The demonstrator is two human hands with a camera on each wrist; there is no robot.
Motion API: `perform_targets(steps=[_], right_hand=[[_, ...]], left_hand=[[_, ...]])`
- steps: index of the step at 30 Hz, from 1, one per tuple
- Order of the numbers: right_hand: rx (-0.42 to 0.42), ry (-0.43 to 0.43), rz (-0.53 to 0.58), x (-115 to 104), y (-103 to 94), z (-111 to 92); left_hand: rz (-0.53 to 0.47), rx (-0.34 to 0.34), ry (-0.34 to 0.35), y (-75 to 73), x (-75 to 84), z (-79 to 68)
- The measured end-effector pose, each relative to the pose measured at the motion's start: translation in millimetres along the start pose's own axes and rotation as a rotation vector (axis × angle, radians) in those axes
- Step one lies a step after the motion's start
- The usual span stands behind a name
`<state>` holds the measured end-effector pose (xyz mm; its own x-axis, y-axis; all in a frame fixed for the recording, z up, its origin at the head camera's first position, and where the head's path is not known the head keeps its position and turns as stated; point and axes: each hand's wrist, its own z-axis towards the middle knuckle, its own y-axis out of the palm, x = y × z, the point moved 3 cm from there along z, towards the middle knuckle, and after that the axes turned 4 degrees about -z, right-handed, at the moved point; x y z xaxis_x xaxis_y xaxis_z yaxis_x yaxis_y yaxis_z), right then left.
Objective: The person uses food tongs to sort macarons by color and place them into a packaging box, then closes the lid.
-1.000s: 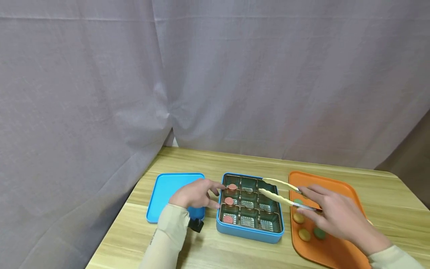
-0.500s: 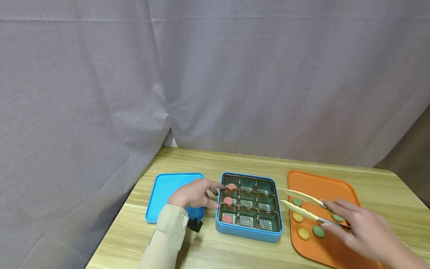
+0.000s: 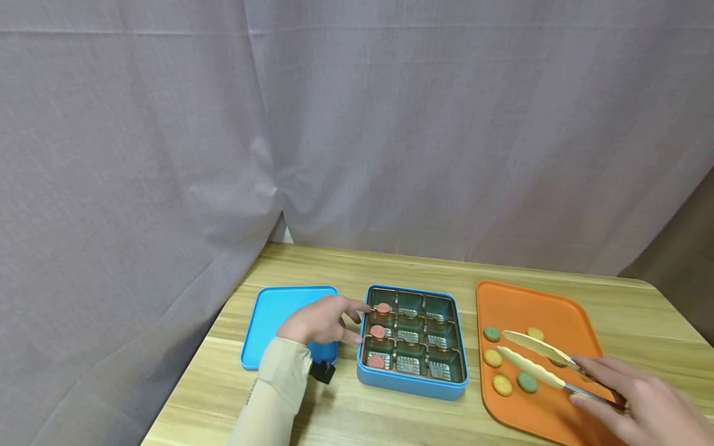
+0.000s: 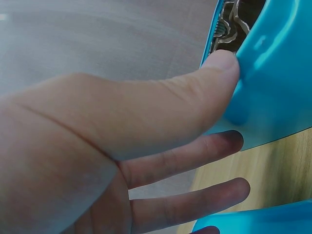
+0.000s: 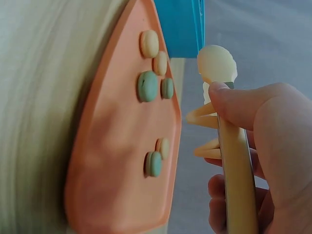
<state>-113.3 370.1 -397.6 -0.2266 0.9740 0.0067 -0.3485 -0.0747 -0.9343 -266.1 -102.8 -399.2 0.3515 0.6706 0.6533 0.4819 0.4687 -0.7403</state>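
Observation:
My left hand (image 3: 320, 322) rests its fingertips against the left rim of a blue box (image 3: 409, 385) whose dark insert has nine compartments. In the left wrist view the thumb (image 4: 170, 102) touches the box rim and the other fingers are extended. Pink macarons (image 3: 377, 332) sit in the box's left column. With thumb and curled fingers, my right hand (image 3: 641, 399) holds tongs (image 3: 530, 370), which have metal arms and cream tips. The tongs' tips are spread apart above an orange tray (image 3: 519, 303), with nothing between them. Yellow macarons (image 3: 502, 385) and green macarons (image 3: 527, 382) lie on that tray.
A blue lid (image 3: 273, 316) lies on the wooden table (image 3: 334, 421) left of the box, partly under the left hand. Grey curtain (image 3: 357, 136) hangs behind and to the left of the table.
My right hand has carried the tongs from above the box, rightward and toward me, to over the orange tray. My left hand stays at the box rim.

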Motion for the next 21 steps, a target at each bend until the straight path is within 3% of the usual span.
perform_targets(steps=[7, 12, 17, 21], right_hand=[[-0.054, 0.02, -0.011, 15.7, 5.5, -11.4], [-0.019, -0.003, -0.001, 21.1, 9.8, -21.9], [-0.071, 0.09, -0.011, 24.5, 13.5, -31.7], [-0.048, 0.132, -0.013, 27.2, 15.7, -37.1]], left_hand=[[-0.001, -0.002, 0.006, -0.4, -0.5, -0.9], [0.003, 0.0, 0.008, 0.5, -1.3, -0.9], [-0.008, 0.001, 0.005, 1.0, -2.4, -0.9], [-0.013, 0.002, 0.004, 0.5, -2.7, -1.9]])
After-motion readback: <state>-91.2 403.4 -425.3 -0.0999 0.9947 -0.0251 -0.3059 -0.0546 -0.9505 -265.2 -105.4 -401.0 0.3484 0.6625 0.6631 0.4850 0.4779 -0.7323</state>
